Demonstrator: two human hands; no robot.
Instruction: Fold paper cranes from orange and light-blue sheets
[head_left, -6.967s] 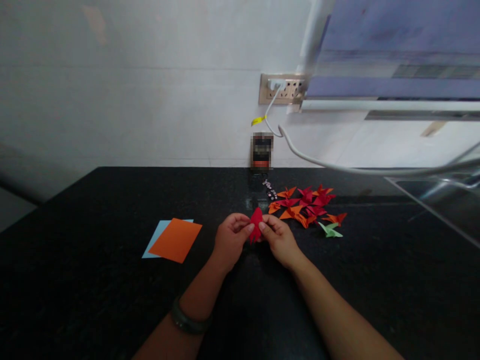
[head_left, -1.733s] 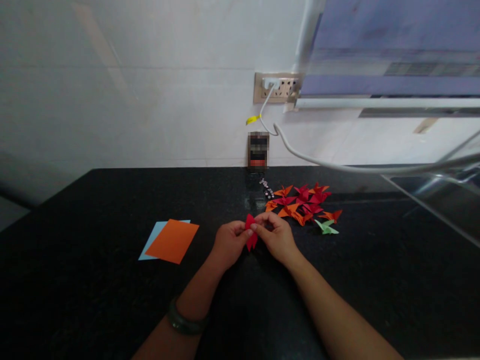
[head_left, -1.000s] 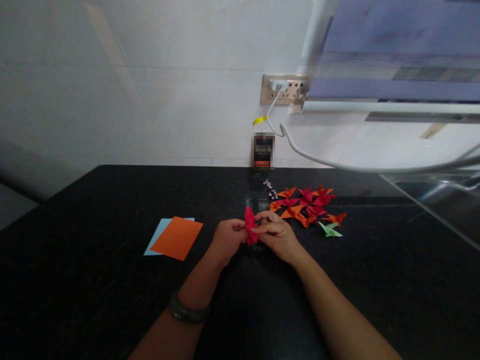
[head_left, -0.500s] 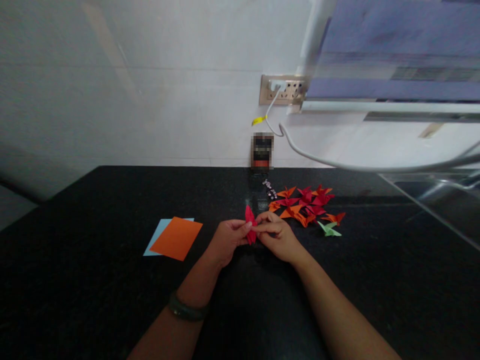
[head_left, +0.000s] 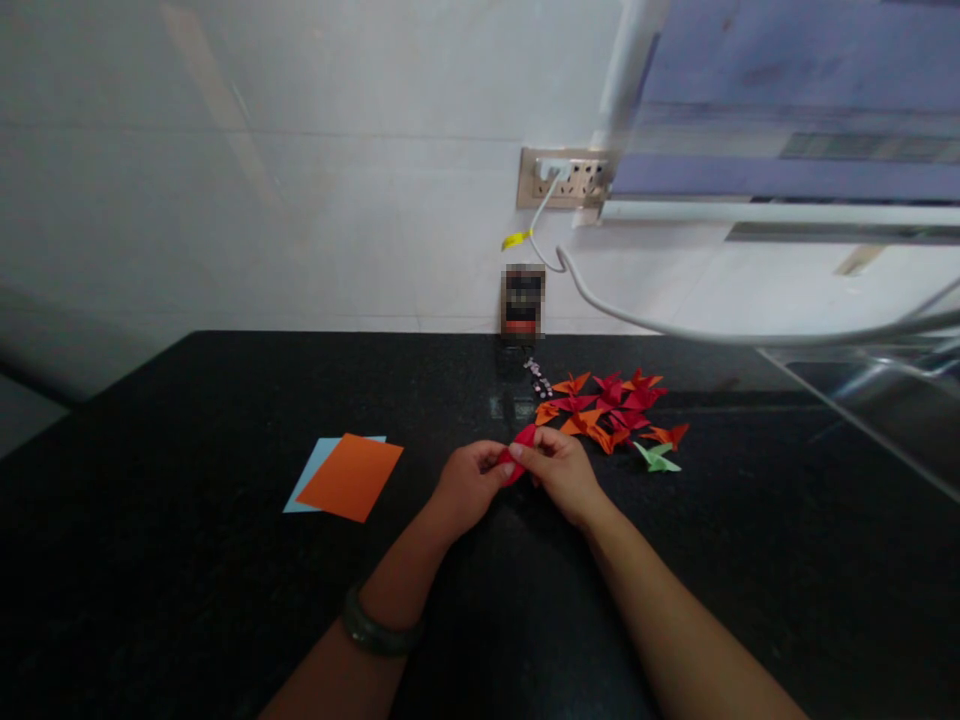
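Near the middle of the black stone counter (head_left: 225,610), left hand (head_left: 472,485) and right hand (head_left: 562,475) both pinch one small red folded-paper piece (head_left: 526,436), thumbs uppermost, forearms angled inward. One dark green bangle (head_left: 379,632), left wrist. Beyond right hand: overlapping red and orange folded-paper figures (head_left: 611,412), exact count unclear; one pale green folded-paper figure (head_left: 658,459). Well left: two flat sheets, orange paper square (head_left: 351,478) over light-blue paper sheet (head_left: 319,456). By the wall: one pixelated dark box (head_left: 523,300), label unreadable; one yellow tag (head_left: 515,240), print too small.
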